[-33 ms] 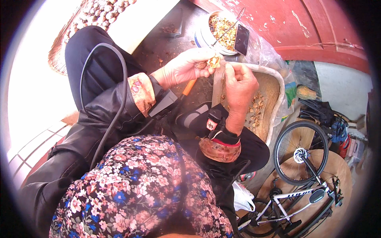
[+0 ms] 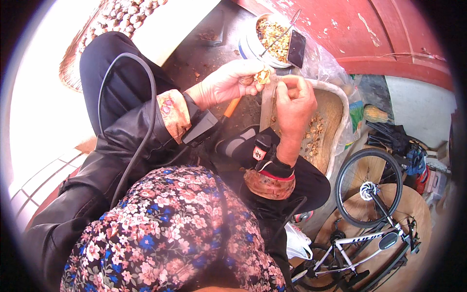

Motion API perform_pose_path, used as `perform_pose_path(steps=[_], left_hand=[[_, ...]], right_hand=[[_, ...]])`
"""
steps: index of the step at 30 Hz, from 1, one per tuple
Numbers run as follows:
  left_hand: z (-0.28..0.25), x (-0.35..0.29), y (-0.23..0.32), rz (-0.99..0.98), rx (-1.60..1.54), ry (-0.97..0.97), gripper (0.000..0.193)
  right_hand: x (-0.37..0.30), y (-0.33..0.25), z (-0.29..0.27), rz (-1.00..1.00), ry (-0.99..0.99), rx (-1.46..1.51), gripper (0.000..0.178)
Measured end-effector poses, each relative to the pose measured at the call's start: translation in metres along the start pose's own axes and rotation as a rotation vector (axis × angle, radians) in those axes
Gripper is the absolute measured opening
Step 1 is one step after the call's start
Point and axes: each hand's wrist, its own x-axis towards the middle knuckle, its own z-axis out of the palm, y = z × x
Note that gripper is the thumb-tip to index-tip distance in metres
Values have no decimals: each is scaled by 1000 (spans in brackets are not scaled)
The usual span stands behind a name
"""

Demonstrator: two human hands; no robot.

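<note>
My left hand [image 2: 219, 85] holds a cracked walnut [image 2: 262, 77] between thumb and fingers, its pale broken inside showing; a brown piece of shell sits beside it in the same fingers. Just to the right is my right hand [image 2: 295, 104], its thumb and fingertips pinched together close to the walnut. Whether a small piece lies in that pinch I cannot make out. Under the right hand, a shallow woven basket [image 2: 333, 114] with a pale rim holds scattered walnut bits [image 2: 314, 134]. Below my left wrist an orange handle [image 2: 232, 106] shows; the rest of it is hidden.
Beyond my hands stands a white bucket [image 2: 246, 41] of walnut pieces [image 2: 275, 36], with a dark phone [image 2: 296, 48] at its edge. Whole walnuts [image 2: 124, 17] lie in a woven tray at far left. A bicycle [image 2: 355, 238] is at the right. A grey cable [image 2: 153, 92] loops over my left arm.
The fingers of my right hand have shifted very slightly beside the walnut. Nothing else has visibly moved.
</note>
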Motion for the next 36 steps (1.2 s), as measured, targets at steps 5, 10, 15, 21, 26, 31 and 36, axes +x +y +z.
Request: perform_pose_path(steps=[5,10,15,21,26,31,36], left_hand=[[0,1,0,1,48,31,23],[2,-1,-3,45,103,29,22],[2,-1,-3,68,179,63,22],[3,0,-4,121,225,75,22],[4,0,-4,148,238,105,22],[4,-1,-2,150,249,127,21],[4,-1,-2,144,259,125,22]], right_hand=[[-4,-7,4,-39,-33,103,8],[-5,-9,9,-78,-21,39,11],[-6,-8,14,-136,34,-66,10],[-9,-10,19,-124,68,-53,9],[-9,-10,25,-148,116,-19,9],[-10,-9,28,-140,103,-10,9],[-7,-8,23,-142,50,48,8]])
